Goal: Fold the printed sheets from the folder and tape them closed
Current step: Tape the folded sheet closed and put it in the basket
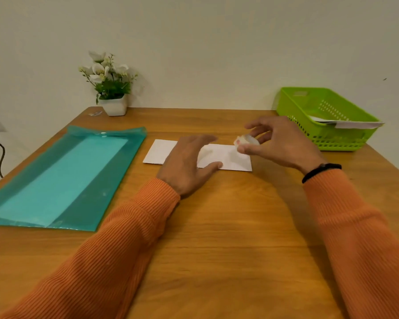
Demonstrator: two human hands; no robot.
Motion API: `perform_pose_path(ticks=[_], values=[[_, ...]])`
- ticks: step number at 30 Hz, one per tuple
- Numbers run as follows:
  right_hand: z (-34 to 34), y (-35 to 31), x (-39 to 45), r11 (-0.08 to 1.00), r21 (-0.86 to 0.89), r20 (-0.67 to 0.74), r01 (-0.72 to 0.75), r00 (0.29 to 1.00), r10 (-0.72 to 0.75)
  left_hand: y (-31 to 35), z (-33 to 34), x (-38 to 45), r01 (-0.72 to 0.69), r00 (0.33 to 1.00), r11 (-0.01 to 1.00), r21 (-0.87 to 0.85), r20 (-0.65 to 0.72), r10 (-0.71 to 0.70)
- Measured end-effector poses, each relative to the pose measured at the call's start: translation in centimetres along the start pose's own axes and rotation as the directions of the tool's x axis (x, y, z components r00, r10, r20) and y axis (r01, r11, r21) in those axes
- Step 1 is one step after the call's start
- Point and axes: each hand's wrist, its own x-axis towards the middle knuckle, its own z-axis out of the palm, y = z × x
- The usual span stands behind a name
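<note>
A folded white sheet (pixel 230 158) lies flat in the middle of the wooden table (pixel 217 226). My left hand (pixel 187 164) rests on its left half, fingers spread, pressing it down. My right hand (pixel 276 143) hovers over the sheet's right end and grips a small roll of clear tape (pixel 248 140) between thumb and fingers. A teal transparent folder (pixel 97 180) with white sheets inside lies flat to the left.
A green plastic basket (pixel 341 139) at the back right holds folded white paper. A small white pot with white flowers (pixel 114 104) stands at the back left against the wall. A black cable hangs at the far left edge.
</note>
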Motion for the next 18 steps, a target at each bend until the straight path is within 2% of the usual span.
perform_pose_path(ticks=[4,9,14,18], values=[[2.7,-2.1,-0.6,0.993,0.100,0.055,0.060,0.996,-0.066,0.3,0.6,-0.2,-0.065,0.998,0.989,-0.134,0.017,0.068],[3.6,-2.5,-0.9,0.977,0.210,0.043,0.028,0.998,-0.038,0.4,0.6,-0.1,-0.056,0.998,0.969,-0.239,-0.042,0.047],[2.7,-2.6,-1.1,0.923,0.381,0.109,-0.055,0.994,0.014,0.4,0.1,0.2,0.044,0.997,0.903,-0.426,-0.043,-0.069],[2.3,-2.2,-1.0,0.877,0.475,0.165,-0.068,0.986,-0.013,0.2,-0.2,0.2,0.114,0.989,0.820,-0.560,-0.016,-0.148]])
